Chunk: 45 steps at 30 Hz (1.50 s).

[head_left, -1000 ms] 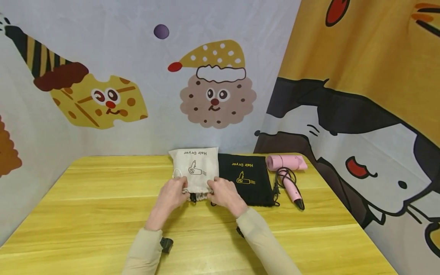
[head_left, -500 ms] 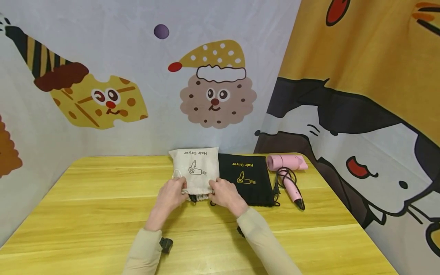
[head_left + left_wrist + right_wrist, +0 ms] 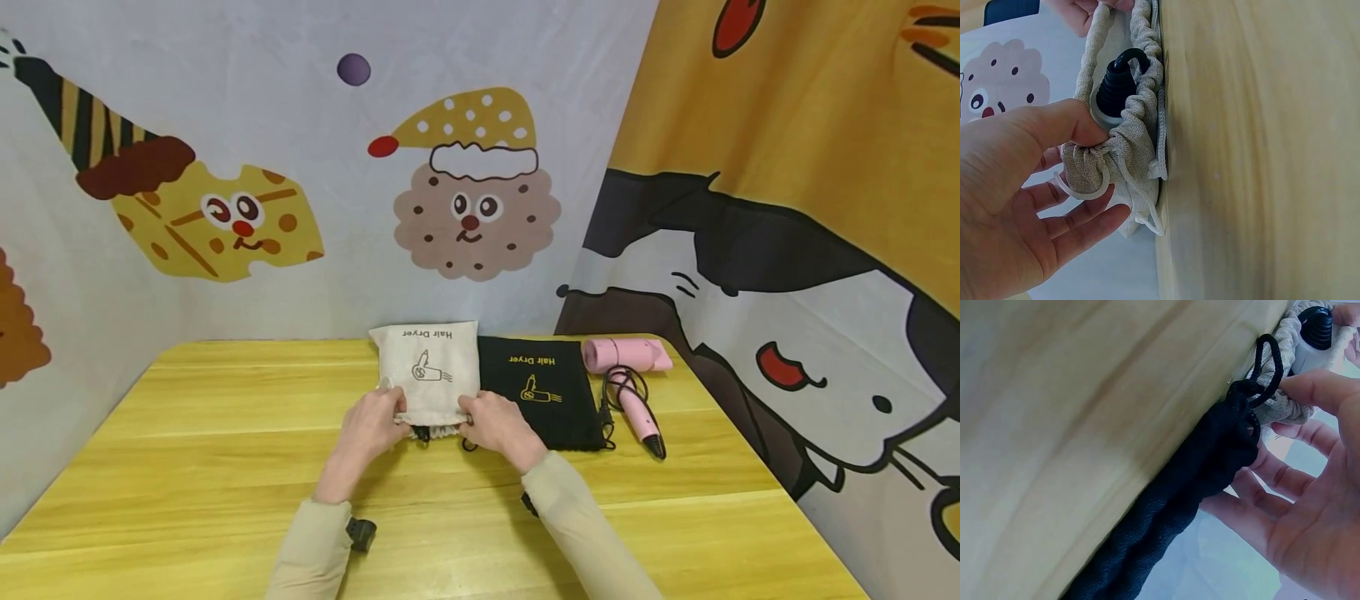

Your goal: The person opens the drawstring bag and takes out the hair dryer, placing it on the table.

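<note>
A beige drawstring bag (image 3: pixel 427 362) printed "Hair Dryer" lies at the back of the table, its gathered mouth toward the person. My left hand (image 3: pixel 371 425) pinches the left corner of that mouth between thumb and fingers; a white drawcord loops over the fingers in the left wrist view. At the opposite corner my right hand (image 3: pixel 498 427) pinches the gathered cloth. Between the hands the mouth gapes, showing a black ribbed cord sleeve (image 3: pixel 1116 90) on a white end inside. The rest of that item is hidden in the bag.
Right beside the beige bag lies a black drawstring bag (image 3: pixel 555 417), its cord loop close to my right fingers. Farther right rests a pink hair dryer (image 3: pixel 626 354) with its black cord coiled round the handle. A printed cloth (image 3: pixel 300 308) hangs behind the table.
The upper edge of the bag's mouth has come slightly toward the person, covering more of the opening. My right hand and the black bag have shifted slightly right.
</note>
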{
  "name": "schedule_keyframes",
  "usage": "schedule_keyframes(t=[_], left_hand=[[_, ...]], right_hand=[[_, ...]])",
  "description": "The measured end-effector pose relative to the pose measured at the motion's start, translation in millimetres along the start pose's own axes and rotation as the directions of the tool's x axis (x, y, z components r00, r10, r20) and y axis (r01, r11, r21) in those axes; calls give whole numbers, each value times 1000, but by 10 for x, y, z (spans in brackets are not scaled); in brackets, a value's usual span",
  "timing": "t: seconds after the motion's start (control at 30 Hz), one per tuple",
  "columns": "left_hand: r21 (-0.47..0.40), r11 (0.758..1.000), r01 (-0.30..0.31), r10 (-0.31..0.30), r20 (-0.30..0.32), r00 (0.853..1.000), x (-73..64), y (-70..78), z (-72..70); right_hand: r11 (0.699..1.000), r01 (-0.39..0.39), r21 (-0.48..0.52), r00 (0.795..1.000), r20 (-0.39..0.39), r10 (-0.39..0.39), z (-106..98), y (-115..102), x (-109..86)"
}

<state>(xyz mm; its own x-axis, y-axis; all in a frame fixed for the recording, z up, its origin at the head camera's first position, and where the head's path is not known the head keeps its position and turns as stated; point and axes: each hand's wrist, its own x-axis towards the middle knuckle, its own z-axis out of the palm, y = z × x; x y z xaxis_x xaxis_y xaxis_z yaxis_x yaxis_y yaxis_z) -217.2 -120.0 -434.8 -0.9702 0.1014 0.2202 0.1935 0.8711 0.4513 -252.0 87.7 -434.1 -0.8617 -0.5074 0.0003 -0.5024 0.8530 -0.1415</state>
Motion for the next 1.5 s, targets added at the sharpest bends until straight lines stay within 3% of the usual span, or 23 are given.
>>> schedule_keyframes(t=[0.47, 0.67, 0.97, 1.27, 1.5], left_hand=[[-1, 1000, -11, 11, 9, 1000, -10, -20, -3], [6, 1000, -12, 12, 12, 1000, -14, -26, -1], [50, 999, 5, -5, 2, 1000, -16, -72, -11], [60, 998, 8, -9, 19, 1000, -22, -85, -34], [68, 997, 24, -24, 8, 1000, -36, -118, -45]], right_hand=[[1000, 20, -13, 999, -45, -21, 12, 4, -21], [1000, 8, -12, 1000, -29, -8, 6, 1, -14], [1000, -7, -30, 999, -40, 6, -8, 9, -21], [1000, -4, -11, 999, -47, 4, 4, 17, -27], [998, -49, 38, 999, -19, 50, -18, 44, -27]])
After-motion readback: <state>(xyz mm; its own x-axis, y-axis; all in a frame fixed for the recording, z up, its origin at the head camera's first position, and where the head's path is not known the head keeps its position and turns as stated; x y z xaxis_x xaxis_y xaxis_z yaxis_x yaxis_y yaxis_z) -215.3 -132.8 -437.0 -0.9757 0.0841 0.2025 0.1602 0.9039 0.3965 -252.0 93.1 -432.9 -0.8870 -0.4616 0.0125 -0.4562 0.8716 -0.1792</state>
